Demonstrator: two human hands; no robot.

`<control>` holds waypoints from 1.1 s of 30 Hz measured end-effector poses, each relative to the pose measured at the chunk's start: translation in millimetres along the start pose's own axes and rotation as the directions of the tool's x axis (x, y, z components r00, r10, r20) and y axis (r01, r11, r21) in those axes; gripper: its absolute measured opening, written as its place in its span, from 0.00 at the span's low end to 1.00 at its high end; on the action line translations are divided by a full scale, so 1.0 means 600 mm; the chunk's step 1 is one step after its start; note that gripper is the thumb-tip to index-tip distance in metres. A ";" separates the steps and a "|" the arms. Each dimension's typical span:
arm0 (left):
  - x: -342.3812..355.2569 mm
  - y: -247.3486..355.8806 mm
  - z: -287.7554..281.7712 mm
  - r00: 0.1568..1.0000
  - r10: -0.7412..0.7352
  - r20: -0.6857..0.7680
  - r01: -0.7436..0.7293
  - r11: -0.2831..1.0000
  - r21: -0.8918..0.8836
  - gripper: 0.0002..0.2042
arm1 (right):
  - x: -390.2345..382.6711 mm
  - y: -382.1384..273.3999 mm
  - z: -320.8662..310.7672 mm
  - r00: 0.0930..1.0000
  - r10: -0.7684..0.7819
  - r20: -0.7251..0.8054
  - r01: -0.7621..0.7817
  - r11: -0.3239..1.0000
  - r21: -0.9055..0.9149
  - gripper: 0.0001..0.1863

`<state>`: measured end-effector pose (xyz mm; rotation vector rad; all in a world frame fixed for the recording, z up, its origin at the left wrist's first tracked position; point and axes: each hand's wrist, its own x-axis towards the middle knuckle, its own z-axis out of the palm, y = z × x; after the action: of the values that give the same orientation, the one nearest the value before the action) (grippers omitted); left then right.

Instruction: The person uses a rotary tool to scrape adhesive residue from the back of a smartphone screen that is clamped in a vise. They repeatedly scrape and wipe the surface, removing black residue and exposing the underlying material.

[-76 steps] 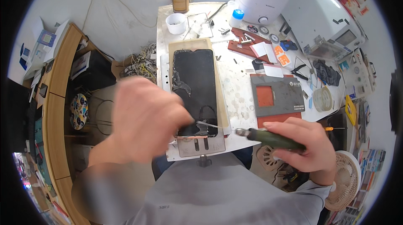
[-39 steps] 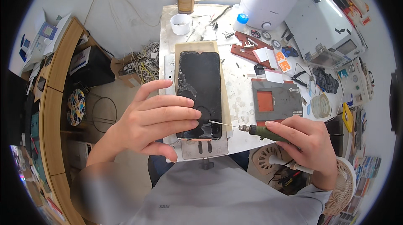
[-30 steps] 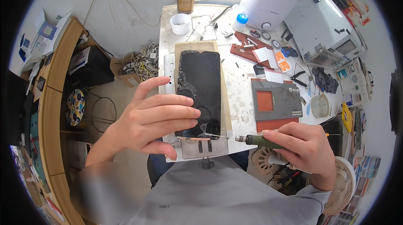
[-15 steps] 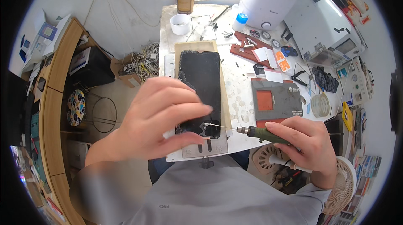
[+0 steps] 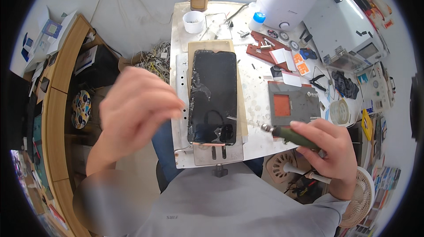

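Note:
A black phone screen (image 5: 213,86) with chipped edges lies on a tan pad over the metal holder (image 5: 204,156). Pale smears and residue show along its left side and near the bottom. My right hand (image 5: 329,146) is wrapped round a green rotary tool (image 5: 296,139), whose thin tip points left toward the lower part of the screen; whether it touches cannot be told. To the left of the screen, off its surface, my left hand (image 5: 137,104) is blurred by motion. Its thumb and fingers are drawn together in a pinch; anything between them is too smeared to make out.
Right of the holder lies a grey-and-red mat (image 5: 293,104). Farther back are a dark red stand (image 5: 265,51), pliers (image 5: 317,82), a blue-capped bottle (image 5: 257,21), a white cup (image 5: 193,22) and a white humidifier-like appliance (image 5: 287,0). A fan (image 5: 360,193) stands at the lower right.
My left hand has moved left off the screen, and its fingers have closed together. The tool in my right hand has drawn back slightly right. More of the screen's lower part shows.

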<state>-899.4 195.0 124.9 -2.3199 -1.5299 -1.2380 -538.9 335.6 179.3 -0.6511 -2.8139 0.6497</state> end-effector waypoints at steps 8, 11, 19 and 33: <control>-0.033 -0.013 0.041 0.974 0.173 0.145 -0.149 0.975 -0.162 0.11 | 0.014 -0.004 0.009 0.996 -0.080 0.045 0.085 0.990 -0.110 0.29; -0.037 -0.012 0.043 0.974 0.157 0.166 -0.129 0.978 -0.166 0.11 | 0.016 -0.006 0.011 0.994 -0.093 0.056 0.099 0.989 -0.112 0.30; -0.037 -0.009 0.040 0.973 0.142 0.184 -0.114 0.981 -0.157 0.09 | 0.013 -0.014 0.014 0.995 -0.088 0.036 0.092 0.987 -0.134 0.29; -0.037 -0.004 0.038 0.973 0.124 0.197 -0.098 0.986 -0.137 0.08 | 0.005 -0.016 0.016 0.993 -0.116 0.028 0.118 0.982 -0.149 0.29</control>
<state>-892.1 191.4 93.9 -2.6484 -1.3906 -1.1301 -547.8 325.7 175.3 -0.5007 -2.9133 0.4276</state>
